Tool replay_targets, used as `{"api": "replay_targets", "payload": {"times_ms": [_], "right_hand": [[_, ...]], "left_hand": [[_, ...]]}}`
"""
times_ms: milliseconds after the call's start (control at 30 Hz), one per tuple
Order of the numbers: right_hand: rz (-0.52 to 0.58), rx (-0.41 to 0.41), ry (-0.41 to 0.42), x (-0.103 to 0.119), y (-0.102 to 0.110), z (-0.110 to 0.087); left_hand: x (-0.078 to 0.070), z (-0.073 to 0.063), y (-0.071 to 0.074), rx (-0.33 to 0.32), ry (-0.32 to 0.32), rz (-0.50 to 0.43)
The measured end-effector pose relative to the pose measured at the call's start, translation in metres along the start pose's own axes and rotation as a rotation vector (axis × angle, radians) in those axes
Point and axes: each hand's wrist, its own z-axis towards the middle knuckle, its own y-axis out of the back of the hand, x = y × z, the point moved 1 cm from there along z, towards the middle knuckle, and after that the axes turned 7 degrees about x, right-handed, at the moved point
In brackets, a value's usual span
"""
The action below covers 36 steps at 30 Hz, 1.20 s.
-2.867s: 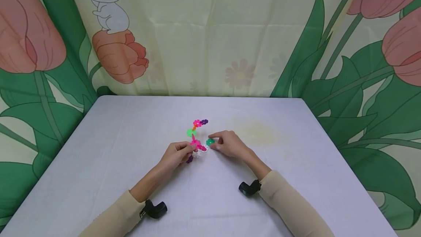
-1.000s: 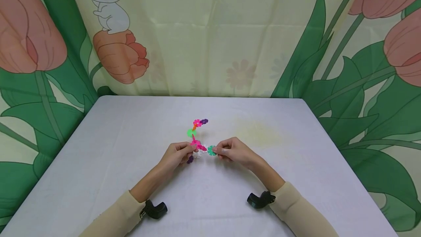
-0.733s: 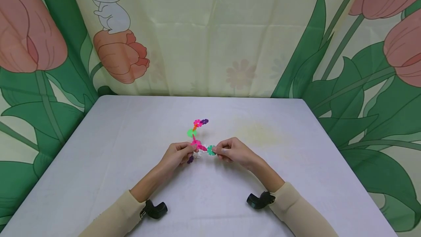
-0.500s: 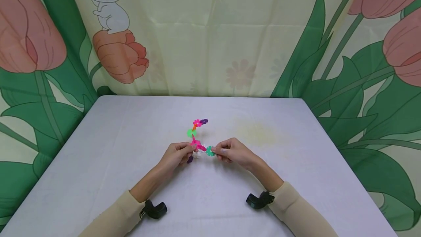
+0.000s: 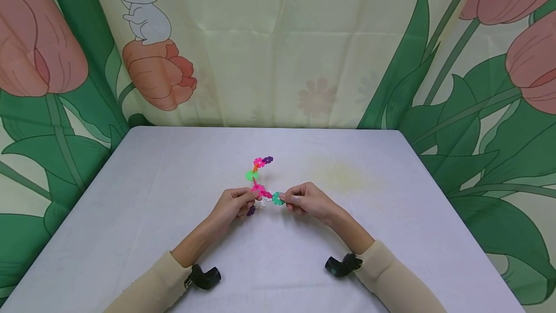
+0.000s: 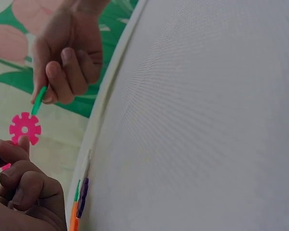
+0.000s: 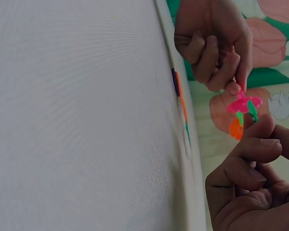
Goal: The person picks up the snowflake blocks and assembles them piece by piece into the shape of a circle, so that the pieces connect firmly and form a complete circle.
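Note:
My left hand [image 5: 234, 203] pinches a pink snowflake disc in a chain of slotted plastic discs. From there the chain runs away through a light green disc [image 5: 250, 176], an orange one [image 5: 255, 168] and a pink one [image 5: 259, 162] to a purple disc [image 5: 268, 159] at its far end. My right hand [image 5: 310, 203] pinches a green snowflake disc [image 5: 278, 199] between thumb and forefinger. Its edge meets the rim of the chain's nearest pink disc [image 6: 32, 124] in the left wrist view. Both hands are raised above the table.
Several loose discs lie on the white-covered table [image 5: 278, 260] below the hands, among them a purple disc [image 5: 251, 210] and an orange disc [image 7: 181, 98]. A cloth printed with tulips and a rabbit [image 5: 149, 18] hangs behind the table.
Since the earliest frame, my right hand has brought the green disc nearer to me, beside the pink disc, and turned it. Lately the chain's far end has tipped slightly left. My left hand stays put.

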Motion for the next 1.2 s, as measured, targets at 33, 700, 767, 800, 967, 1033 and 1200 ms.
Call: {"api": "replay_targets", "payload": {"times_ms": [33, 700, 767, 800, 967, 1033, 1200], "right_hand": [[0.003, -0.006, -0.001, -0.0002, -0.0009, 0.0000], [0.027, -0.031, 0.015, 0.0028, -0.0055, -0.0042], [0.026, -0.031, 0.013, 0.0032, -0.0060, -0.0044], [0.026, -0.032, 0.011, 0.0033, -0.0063, -0.0044], [0.016, -0.029, 0.001, 0.0025, -0.0067, -0.0030], [-0.003, -0.016, 0.005, 0.0021, -0.0065, -0.0026], [-0.054, 0.029, 0.031, 0.0017, -0.0068, -0.0034]], "left_hand": [[0.0005, -0.0001, 0.0004, -0.001, 0.000, -0.001], [-0.0015, -0.0037, 0.0011, 0.018, 0.002, -0.013], [-0.0014, -0.0036, 0.0007, 0.018, 0.001, -0.017], [-0.0014, -0.0035, 0.0005, 0.019, 0.001, -0.017], [-0.0018, -0.0032, 0.0001, 0.022, 0.003, -0.017], [-0.0017, -0.0030, 0.0002, 0.022, 0.005, -0.015], [-0.0018, -0.0033, 0.0001, 0.027, 0.003, -0.023]]}}
